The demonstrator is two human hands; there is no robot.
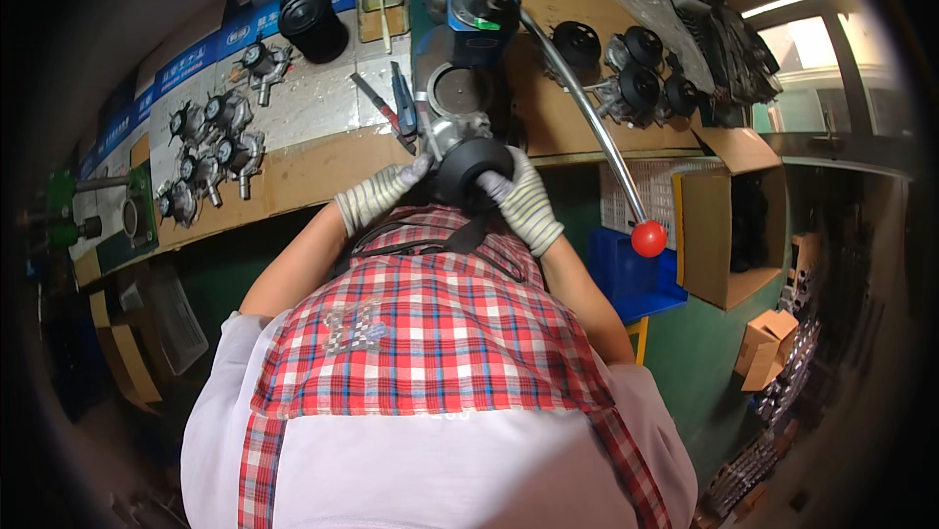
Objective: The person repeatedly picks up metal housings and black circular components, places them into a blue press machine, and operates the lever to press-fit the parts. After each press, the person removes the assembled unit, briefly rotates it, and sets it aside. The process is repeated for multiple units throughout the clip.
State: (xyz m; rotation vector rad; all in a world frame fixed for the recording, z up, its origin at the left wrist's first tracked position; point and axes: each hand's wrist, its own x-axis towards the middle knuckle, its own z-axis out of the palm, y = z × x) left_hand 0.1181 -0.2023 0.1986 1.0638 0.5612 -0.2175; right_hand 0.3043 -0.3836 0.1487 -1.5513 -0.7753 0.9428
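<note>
Between my two gloved hands, at the front edge of the bench, is a pump with a cast-metal body (454, 128) and a round black pulley (464, 177) that faces me. Striped work gloves cover both hands. My left hand (383, 193) grips the pump's left side with its fingertips, which are partly hidden. My right hand (526, 204) holds the pulley from the right, its fingers reaching into the hollow centre. Just behind the pump stands a blue hand press (481, 35) with a round metal plate (460, 89) at its base.
The press lever (597, 113) slants right to a red ball knob (648, 238). Several metal pumps (223, 148) lie on the left. A utility knife (402, 99), a red-handled tool (377, 99) and stacked black pulleys (313, 25) are behind. Pumps with pulleys (641, 89) and a cardboard box (704, 236) are right.
</note>
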